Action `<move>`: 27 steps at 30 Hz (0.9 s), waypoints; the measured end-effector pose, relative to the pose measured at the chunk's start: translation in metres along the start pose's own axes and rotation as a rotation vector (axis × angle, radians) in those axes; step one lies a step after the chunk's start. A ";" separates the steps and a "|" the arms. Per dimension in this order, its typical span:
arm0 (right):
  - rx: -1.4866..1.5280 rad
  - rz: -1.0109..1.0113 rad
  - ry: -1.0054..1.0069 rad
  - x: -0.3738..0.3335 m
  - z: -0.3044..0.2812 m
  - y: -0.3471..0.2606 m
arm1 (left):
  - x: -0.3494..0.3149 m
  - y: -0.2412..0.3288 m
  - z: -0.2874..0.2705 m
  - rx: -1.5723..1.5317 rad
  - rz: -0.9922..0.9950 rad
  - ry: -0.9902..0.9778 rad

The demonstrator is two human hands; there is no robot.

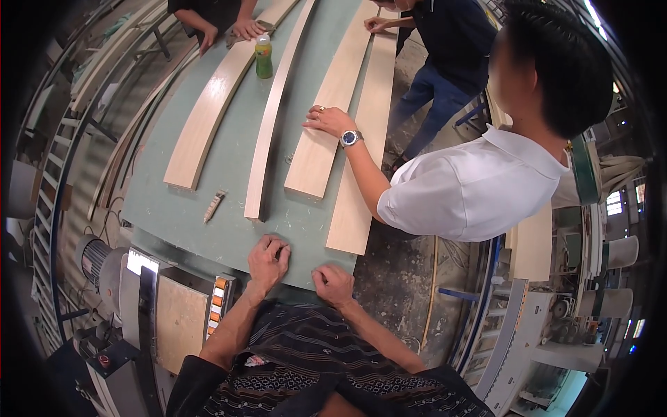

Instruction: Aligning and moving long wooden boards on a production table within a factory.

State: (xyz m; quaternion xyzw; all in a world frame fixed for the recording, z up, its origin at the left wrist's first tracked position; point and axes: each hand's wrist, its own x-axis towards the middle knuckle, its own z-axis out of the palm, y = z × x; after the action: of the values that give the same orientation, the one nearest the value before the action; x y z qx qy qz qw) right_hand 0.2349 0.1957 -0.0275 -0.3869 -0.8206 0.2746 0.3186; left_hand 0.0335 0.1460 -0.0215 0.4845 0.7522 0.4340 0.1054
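Note:
My left hand (269, 264) rests at the near edge of the green table (236, 240), its fingers curled in and nothing showing in them. Beside it, on the corner of the same edge, my right hand (333, 283) is closed in a loose fist, also with nothing visible in it. Just beyond my left hand is the end of a narrow pale wooden strip (267, 146). A wide wooden board (356, 208) ends beyond my right hand, apart from it. A small crumpled tube (215, 206) lies on the table to the left.
Another wide board (323, 153) lies under the hand of a person in a white shirt (472, 184) at the right. A curved board (201, 132) and a green bottle (263, 57) lie farther left. Two more people work at the far end. A motor (97, 257) stands left.

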 end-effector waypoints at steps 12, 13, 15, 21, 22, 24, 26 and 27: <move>-0.017 0.005 -0.001 0.002 -0.001 -0.001 | 0.001 0.000 0.001 0.013 0.007 -0.003; -0.009 0.009 0.017 0.002 -0.001 -0.001 | 0.001 -0.001 0.001 0.019 0.011 0.011; -0.026 0.006 0.001 0.002 -0.001 -0.001 | 0.001 -0.002 0.001 0.018 0.015 -0.002; -0.032 0.007 -0.003 0.002 0.000 -0.001 | 0.001 -0.002 0.002 0.013 0.024 0.003; -0.023 0.007 0.014 0.001 0.000 -0.001 | 0.000 -0.002 0.002 0.021 0.026 0.015; -0.034 0.005 -0.004 0.001 0.000 0.000 | 0.000 -0.002 0.002 0.023 0.029 0.008; -0.037 0.000 -0.004 0.001 0.000 0.000 | 0.001 -0.002 0.002 0.025 0.032 0.022; -0.040 -0.001 -0.001 0.001 0.000 0.001 | 0.000 -0.002 0.002 0.017 0.026 0.007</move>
State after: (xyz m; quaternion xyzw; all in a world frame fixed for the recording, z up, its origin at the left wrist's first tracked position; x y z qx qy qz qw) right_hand 0.2347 0.1968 -0.0275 -0.3927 -0.8263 0.2582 0.3104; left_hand 0.0330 0.1470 -0.0240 0.4933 0.7500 0.4307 0.0930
